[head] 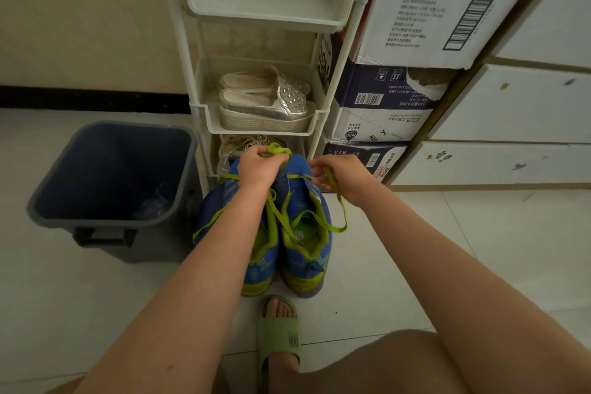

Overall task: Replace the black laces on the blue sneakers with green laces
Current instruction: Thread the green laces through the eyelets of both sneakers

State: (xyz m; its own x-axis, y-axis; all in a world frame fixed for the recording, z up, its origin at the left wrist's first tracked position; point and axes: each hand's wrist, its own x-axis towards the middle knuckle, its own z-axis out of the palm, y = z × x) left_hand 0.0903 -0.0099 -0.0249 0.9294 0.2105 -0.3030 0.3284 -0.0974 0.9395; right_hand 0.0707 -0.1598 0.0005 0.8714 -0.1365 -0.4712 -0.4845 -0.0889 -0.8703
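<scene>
Glossy pale floor (415,249) is being occupied by knit blue sneakers (303,253) w/ lime trim, before a white plastic rack (262,14). Flat green laces (275,148) are being pinched by left hand (257,166) & right hand (343,174). Red "质量经得起考验" is being displayed on a cardboard box (447,9).

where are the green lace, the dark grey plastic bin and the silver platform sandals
green flat lace (277,148), head view, bunched upper end
dark grey plastic bin (160,243), head view, front wall
silver platform sandals (289,95), head view, studded strap

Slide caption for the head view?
Relacing: left hand and right hand each hold green lace at the blue sneakers beside a grey bin.
</scene>
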